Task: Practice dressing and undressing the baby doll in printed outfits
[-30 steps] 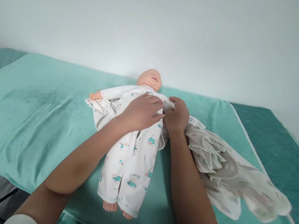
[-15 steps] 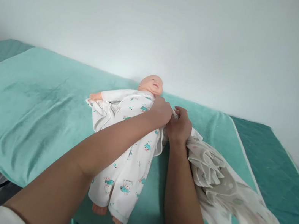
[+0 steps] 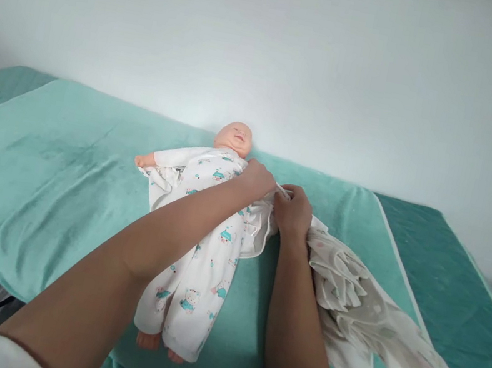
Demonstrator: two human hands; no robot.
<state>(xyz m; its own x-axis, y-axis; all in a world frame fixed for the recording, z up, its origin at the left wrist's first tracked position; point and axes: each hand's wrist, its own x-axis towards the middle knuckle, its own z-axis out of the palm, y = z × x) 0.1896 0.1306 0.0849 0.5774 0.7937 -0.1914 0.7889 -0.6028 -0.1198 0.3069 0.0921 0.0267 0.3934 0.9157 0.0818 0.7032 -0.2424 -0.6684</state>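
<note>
A baby doll (image 3: pixel 217 230) lies on its back in a white outfit printed with small blue-green and pink animals. Beneath it spreads a white baby garment (image 3: pixel 257 233), showing at both sides of its body. My left hand (image 3: pixel 258 180) is closed at the doll's shoulder on the right side of the picture, gripping white cloth. Beside it, my right hand (image 3: pixel 293 210) pinches the end of the same white cloth, and a narrow strip is stretched between the two. The doll's arm on this side is hidden behind my hands.
A crumpled whitish printed cloth (image 3: pixel 375 315) lies right of my right forearm. Everything rests on a bed with a light green cover (image 3: pixel 61 177); darker green (image 3: pixel 448 277) shows at the right end. A white wall (image 3: pixel 270 48) stands close behind.
The doll has shifted a little left, and my left hand has moved left with it. The gap between my hands has widened, with the white strip now stretched across it.
</note>
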